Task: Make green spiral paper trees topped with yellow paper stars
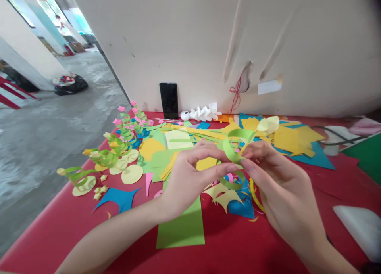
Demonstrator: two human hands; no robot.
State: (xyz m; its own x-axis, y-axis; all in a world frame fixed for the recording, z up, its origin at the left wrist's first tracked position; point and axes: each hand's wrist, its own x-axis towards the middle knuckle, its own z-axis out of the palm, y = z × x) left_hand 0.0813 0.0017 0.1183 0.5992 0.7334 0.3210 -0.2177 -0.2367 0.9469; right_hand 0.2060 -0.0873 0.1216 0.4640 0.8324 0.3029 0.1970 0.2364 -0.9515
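A left hand (pixel 190 171) and right hand (pixel 279 177) pinch a curled green paper strip (pixel 229 150) between thumbs and fingers above the red table (pixel 229 250); paper spirals (pixel 110 159) line its left edge; a light, even grip should keep the curl uncreased.

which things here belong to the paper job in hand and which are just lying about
Likely part of the job:
curled light-green paper strip
round pale-yellow paper disc
small pink paper star

Apparently just lying about:
upright black rectangular phone
bulging black plastic bag
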